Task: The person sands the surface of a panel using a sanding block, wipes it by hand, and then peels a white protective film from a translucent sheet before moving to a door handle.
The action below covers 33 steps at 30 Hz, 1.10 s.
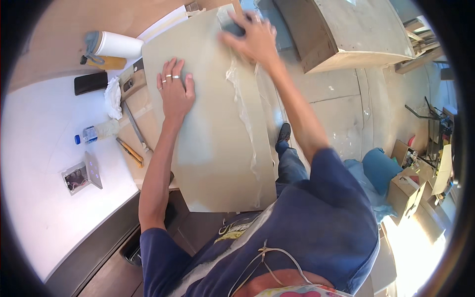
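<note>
Grip of right hand (256,42) half-spread at far end of board (210,133); dark patch (236,27) seen between thumb and fingers, whether anything is held cannot be told. Left hand (175,94) laid flat on board's left side, fingers slightly parted. Board's right side lined lengthwise by ragged whitish strip (243,116). Left of board, orange cutter (130,152), clear bottle (103,131), dark flat case (91,83), white tumbler (119,45) are seen.

White tumbler (122,45), black case (91,83), blue-capped bottle (103,130), open socket box (76,179)
</note>
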### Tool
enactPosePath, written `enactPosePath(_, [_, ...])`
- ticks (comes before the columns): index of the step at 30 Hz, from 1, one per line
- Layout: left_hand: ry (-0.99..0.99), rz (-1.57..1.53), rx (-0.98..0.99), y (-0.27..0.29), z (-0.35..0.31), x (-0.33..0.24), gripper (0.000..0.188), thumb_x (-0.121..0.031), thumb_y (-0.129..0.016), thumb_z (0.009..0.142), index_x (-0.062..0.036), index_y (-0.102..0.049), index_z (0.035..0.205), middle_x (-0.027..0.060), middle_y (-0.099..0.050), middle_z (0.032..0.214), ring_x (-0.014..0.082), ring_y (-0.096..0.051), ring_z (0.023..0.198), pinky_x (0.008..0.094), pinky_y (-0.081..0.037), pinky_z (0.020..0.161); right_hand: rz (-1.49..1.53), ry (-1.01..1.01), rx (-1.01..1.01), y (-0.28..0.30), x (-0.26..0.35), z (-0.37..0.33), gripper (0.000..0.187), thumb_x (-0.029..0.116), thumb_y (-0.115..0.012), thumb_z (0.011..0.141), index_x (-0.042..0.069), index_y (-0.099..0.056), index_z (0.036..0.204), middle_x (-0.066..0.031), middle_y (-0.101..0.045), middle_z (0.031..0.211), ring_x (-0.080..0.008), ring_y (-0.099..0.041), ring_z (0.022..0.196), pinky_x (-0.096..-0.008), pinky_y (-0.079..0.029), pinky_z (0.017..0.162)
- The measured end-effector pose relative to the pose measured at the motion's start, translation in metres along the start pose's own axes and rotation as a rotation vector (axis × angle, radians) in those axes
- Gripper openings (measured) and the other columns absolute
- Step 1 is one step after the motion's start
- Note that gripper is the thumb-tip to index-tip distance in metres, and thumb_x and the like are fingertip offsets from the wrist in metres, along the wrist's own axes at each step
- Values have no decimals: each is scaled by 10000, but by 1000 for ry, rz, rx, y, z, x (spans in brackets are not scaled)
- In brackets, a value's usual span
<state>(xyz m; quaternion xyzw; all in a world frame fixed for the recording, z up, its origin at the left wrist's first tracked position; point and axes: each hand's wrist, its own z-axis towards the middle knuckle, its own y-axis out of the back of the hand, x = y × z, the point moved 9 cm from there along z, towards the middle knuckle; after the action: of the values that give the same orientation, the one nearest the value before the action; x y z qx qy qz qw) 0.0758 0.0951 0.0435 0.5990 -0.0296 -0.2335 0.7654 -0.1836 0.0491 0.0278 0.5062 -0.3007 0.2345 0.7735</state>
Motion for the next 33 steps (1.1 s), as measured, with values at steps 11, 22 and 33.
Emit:
enactPosePath(11, [-53,8,23,-4,14,-18,475,-241,-562,991,-97,-518,1441,141,-462,1547,331,-361,1490,577,-175,1236,27,-41,28,2,-9,112,792,691,-630,846,194,-595,1462,-252,-551,1467,-481,-533,1320,-608,-412,1089])
enactPosePath(22, [-94,7,-61,-1,2,-10,452,-262,-571,992,-94,-542,1411,146,-494,1512,327,-417,1448,601,-221,1212,116,-96,74,107,35,-258,728,514,-830,717,246,-690,1380,-170,-551,1414,-412,-498,1266,-567,-374,1059])
enactPosePath(33, [-149,-28,-97,-4,8,4,490,-355,-520,1003,-74,-585,1400,148,-538,1497,325,-442,1438,570,-234,1217,119,40,-10,70,27,-169,802,647,-695,811,141,-628,1431,-273,-602,1397,-469,-582,1238,-571,-450,1044])
